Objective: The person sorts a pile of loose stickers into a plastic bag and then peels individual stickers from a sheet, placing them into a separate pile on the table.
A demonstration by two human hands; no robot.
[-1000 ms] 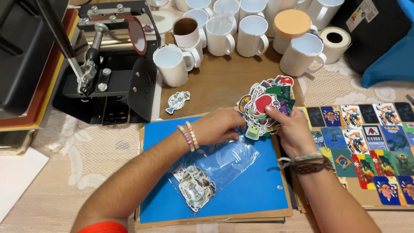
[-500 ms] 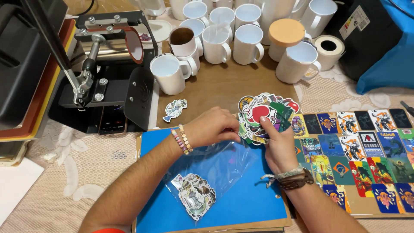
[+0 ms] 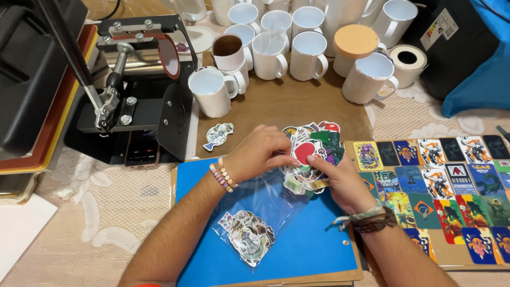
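Both hands meet over a fanned bunch of colourful die-cut stickers [image 3: 313, 146] above a blue board [image 3: 313, 244]. My left hand [image 3: 260, 154], with bead bracelets at the wrist, pinches the bunch from the left. My right hand [image 3: 342, 180], wearing dark wristbands, grips it from below and the right. Under the hands lies a clear plastic bag [image 3: 255, 212] with more stickers [image 3: 247, 236] at its lower end. One loose sticker [image 3: 218, 135] lies on the brown mat [image 3: 276, 103] to the left.
A black mug press [image 3: 138, 79] stands at the left, beside a larger press [image 3: 32, 74]. Several white mugs [image 3: 271, 50] crowd the back, one with a cork lid [image 3: 355, 41]. Rows of printed cards [image 3: 441, 180] cover the right side. A tape roll [image 3: 408, 61] sits far right.
The view has shifted, so everything sits lower and more central. Both hands still hold the sticker bunch, and the fingers have moved slightly over the stickers.
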